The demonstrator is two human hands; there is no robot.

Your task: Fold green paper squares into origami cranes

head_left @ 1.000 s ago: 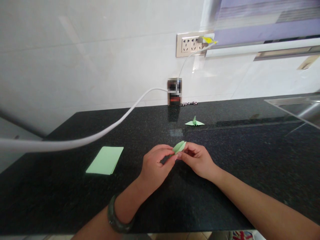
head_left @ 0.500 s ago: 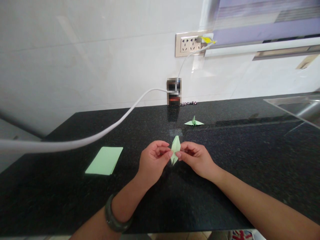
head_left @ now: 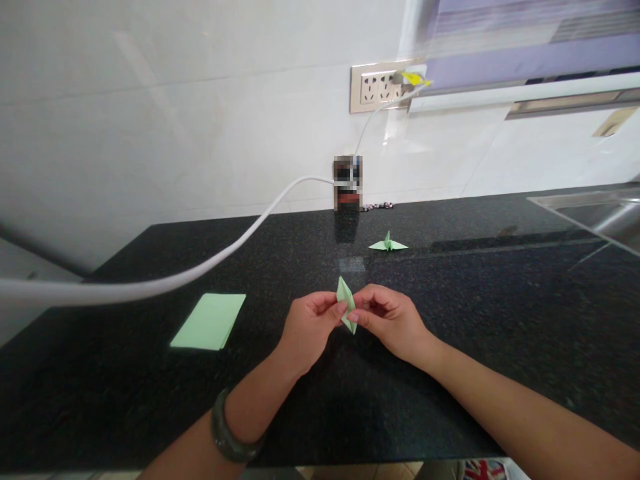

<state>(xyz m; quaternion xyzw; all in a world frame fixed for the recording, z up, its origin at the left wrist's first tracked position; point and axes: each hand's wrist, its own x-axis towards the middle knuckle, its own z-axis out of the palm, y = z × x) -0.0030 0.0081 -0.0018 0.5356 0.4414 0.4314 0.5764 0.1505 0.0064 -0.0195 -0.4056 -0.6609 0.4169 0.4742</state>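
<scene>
Green folded paper, pinched by left hand and right hand above the tabletop, on the crane's near side and to its left, now leans leftward instead of rightward, apparently offering another face to work on.

Folded green paper turned, upper tip now leaning left, previously right

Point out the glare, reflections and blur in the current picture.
In the head view, glare marks the wall below the socket; in the head view, the glossy counter reflects a pale patch beyond the folded paper; in the head view, the cable looks soft towards the left edge; in the head view, pixelation obscures the object against the wall.
</scene>
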